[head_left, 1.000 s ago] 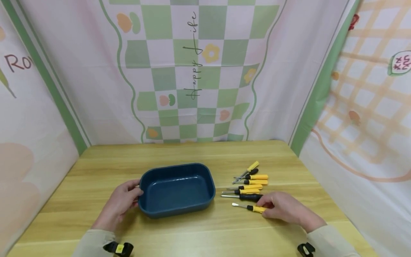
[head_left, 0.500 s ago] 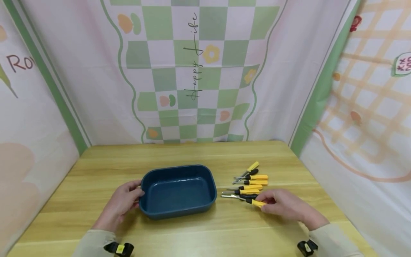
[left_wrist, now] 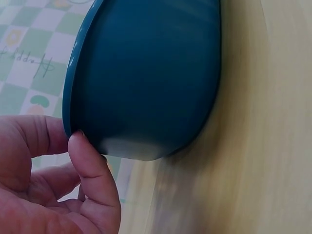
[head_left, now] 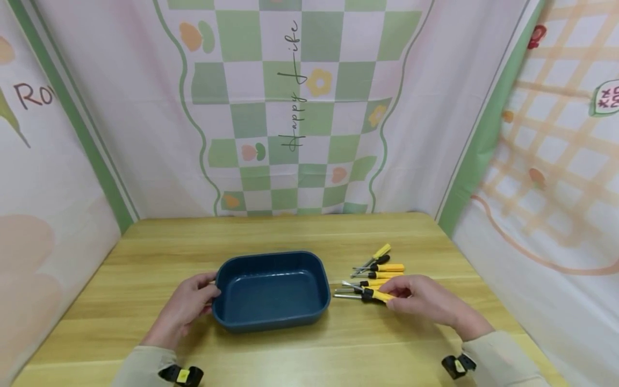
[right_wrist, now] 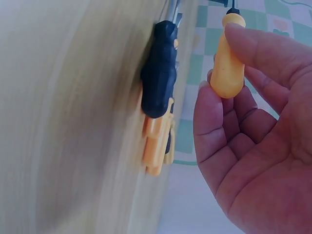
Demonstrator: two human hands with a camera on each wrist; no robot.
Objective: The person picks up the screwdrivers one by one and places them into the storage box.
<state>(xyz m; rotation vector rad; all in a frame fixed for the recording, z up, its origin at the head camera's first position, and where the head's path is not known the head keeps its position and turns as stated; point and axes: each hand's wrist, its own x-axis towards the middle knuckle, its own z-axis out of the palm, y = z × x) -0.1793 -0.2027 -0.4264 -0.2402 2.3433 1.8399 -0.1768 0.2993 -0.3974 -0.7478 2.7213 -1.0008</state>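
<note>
My left hand (head_left: 186, 303) pinches the left rim of a dark blue rectangular basin (head_left: 273, 295) on the wooden table. In the left wrist view, thumb and a finger (left_wrist: 93, 168) sit on either side of that rim. My right hand (head_left: 427, 302) holds a screwdriver (head_left: 380, 295) by its yellow handle, the flat tip pointing left. In the right wrist view the yellow handle (right_wrist: 227, 68) lies between thumb and fingers, raised off the table. Below it rests a screwdriver with a black handle (right_wrist: 160, 73), which the held one partly covers in the head view.
Several more yellow-handled screwdrivers (head_left: 390, 267) lie in a loose row right of the basin, shafts mostly leftward. At the far end one yellow-handled screwdriver (head_left: 383, 250) lies slantwise beside a black handle (head_left: 382, 259). Patterned curtains (head_left: 285, 118) stand behind the table.
My right hand has lifted the yellow-handled screwdriver off the table and carried it farther away, over the black-handled one. The basin and my left hand have shifted slightly right.
</note>
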